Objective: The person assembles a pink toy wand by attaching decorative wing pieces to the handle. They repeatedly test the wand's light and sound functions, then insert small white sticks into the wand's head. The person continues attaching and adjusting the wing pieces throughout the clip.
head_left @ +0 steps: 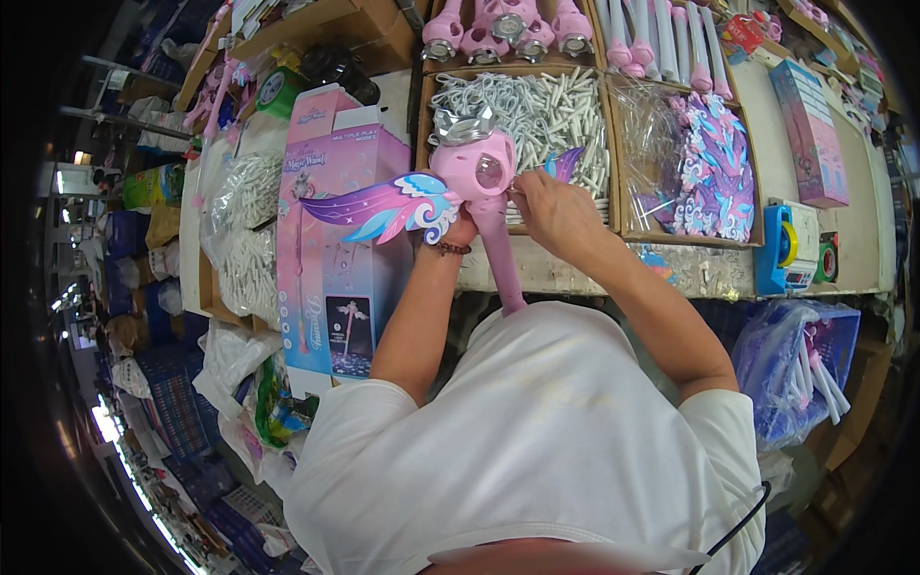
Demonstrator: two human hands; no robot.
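A pink toy wand (493, 254) stands upright in front of my chest, its round head topped with a silver crown (464, 125). My left hand (464, 228) is wrapped round it just under the head, mostly hidden behind the wand and wing. A purple, blue and white wing (383, 213) spreads from the head's left side. On the right side, my right hand (558, 216) is closed, its fingertips pinched against the head. A second wing (567, 165) shows behind that hand; its root is covered by my fingers, which seem to grip it.
A box of white cords and small white pieces (565, 105) lies beyond the wand. Right of it sits a box of loose wings (714, 168). A tall printed carton (335, 163) stands left, beside bagged white cords (244, 230). A tape dispenser (791, 249) sits far right.
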